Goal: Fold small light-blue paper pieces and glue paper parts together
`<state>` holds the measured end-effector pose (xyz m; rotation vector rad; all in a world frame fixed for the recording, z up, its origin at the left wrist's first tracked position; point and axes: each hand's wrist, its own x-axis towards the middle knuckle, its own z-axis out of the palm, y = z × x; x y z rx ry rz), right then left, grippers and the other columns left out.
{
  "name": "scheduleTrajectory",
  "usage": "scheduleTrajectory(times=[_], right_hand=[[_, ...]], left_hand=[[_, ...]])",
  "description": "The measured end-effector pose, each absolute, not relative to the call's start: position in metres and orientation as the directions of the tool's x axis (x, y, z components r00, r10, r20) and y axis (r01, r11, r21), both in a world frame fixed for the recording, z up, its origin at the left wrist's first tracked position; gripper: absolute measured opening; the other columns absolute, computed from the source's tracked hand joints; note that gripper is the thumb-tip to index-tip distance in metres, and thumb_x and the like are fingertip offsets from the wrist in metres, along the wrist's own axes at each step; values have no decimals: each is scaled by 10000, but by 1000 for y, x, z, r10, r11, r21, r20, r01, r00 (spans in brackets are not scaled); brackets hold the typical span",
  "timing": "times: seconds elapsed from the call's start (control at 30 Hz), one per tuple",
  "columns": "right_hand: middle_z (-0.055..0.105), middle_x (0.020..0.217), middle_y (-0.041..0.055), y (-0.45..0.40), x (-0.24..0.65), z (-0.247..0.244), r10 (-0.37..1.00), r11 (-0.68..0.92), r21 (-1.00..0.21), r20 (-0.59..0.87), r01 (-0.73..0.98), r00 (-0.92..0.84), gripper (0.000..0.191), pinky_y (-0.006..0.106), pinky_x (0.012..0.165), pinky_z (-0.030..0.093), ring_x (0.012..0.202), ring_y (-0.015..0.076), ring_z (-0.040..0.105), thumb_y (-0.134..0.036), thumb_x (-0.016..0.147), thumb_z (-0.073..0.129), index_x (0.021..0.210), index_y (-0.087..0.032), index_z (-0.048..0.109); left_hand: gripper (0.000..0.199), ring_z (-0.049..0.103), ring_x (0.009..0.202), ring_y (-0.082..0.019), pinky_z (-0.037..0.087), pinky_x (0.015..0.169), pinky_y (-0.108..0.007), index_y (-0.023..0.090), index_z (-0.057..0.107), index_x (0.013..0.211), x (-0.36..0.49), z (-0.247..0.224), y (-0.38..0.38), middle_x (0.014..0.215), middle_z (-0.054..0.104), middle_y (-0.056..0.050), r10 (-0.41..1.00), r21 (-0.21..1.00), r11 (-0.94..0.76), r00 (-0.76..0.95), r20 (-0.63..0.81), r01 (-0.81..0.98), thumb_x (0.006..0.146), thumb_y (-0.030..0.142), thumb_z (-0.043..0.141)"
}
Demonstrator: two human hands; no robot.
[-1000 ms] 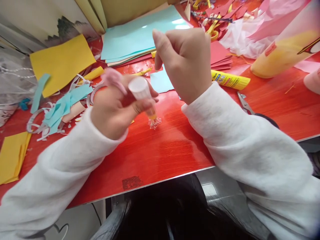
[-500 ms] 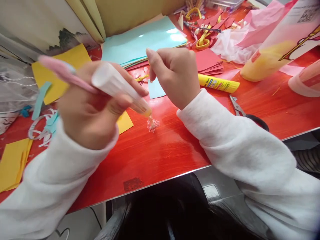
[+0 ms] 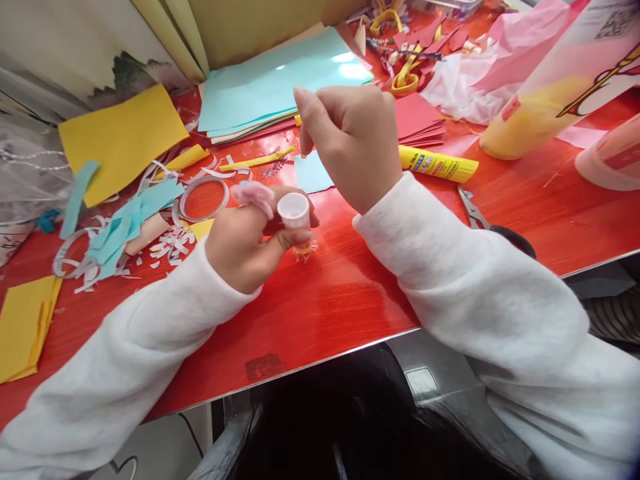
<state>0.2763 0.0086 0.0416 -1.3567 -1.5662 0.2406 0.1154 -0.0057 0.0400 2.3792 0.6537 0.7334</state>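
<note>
My left hand (image 3: 245,250) grips a narrow clear bottle with a yellow tip, probably a glue bottle (image 3: 293,212), its white base tilted up toward me. The tip points down at a small tuft of pinkish-white bits (image 3: 313,247) on the red table. Whether it touches them, I cannot tell. A soft pink fuzzy piece (image 3: 254,195) pokes out of the same hand, between the fingers. My right hand (image 3: 353,143) is raised and closed in a loose fist. Its inner side is hidden. Behind it lie a small light-blue paper (image 3: 311,172) and a yellow glue stick (image 3: 440,163).
Scissors (image 3: 477,215) lie by my right forearm. Left are blue paper strips (image 3: 133,220), a tape ring (image 3: 203,199) and yellow sheets (image 3: 123,143). Light-blue sheets (image 3: 275,80) and red paper (image 3: 420,119) lie behind. A printed cup (image 3: 545,100) stands at right.
My left hand has moved right and slightly down, and the bottle has swung from slanted to more upright. The pink piece came along with it. My right hand stays nearly still.
</note>
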Motion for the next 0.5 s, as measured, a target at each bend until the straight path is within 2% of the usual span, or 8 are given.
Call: scheduleTrajectory(times=[0.07,0.13,0.2,0.3,0.43,0.5], right_hand=[[403,519,-17,9,277,42,830,341,-694,539,634,144,431,267,632,296,552,97,421,-326,916,386,535,-176,522],[387,514,-17,9,277,42,829,335,-681,542,651,140,433,269,619,286,544,99,408,-323,921,375,540,-180,524],[391,517,-15,9,276,43,831,329,-676,539,660,137,437,271,616,285,547,102,413,-318,925,366,539,-184,521],[405,527,-16,8,276,43,842,317,-691,521,649,144,429,268,629,298,558,104,430,-316,922,376,537,-186,514],[388,524,-17,8,276,43,844,307,-683,518,663,144,437,269,629,295,557,106,419,-330,923,364,536,-191,509],[390,524,-18,8,276,43,833,312,-674,533,669,148,438,266,631,294,557,104,415,-328,922,367,529,-191,505]], left_hand=[[146,631,781,-163,527,722,-335,152,637,857,115,39,-7,813,666,-44,586,653,-726,691,423,215,842,270,553],[171,628,769,-141,531,701,-309,151,625,850,114,38,-7,844,657,-42,579,671,-727,654,487,144,874,265,501],[209,622,728,-136,536,661,-298,141,623,786,115,36,-6,812,641,-50,560,686,-714,700,443,136,875,275,490],[178,619,709,-156,539,658,-321,144,633,744,117,36,-4,763,638,-57,553,664,-710,770,319,234,829,279,555],[176,628,809,-168,531,716,-318,154,637,789,116,39,-2,806,665,-54,540,620,-765,698,470,175,850,283,532],[183,632,793,-164,533,723,-318,157,626,767,115,39,0,783,667,-40,548,626,-762,679,488,165,838,309,553]])
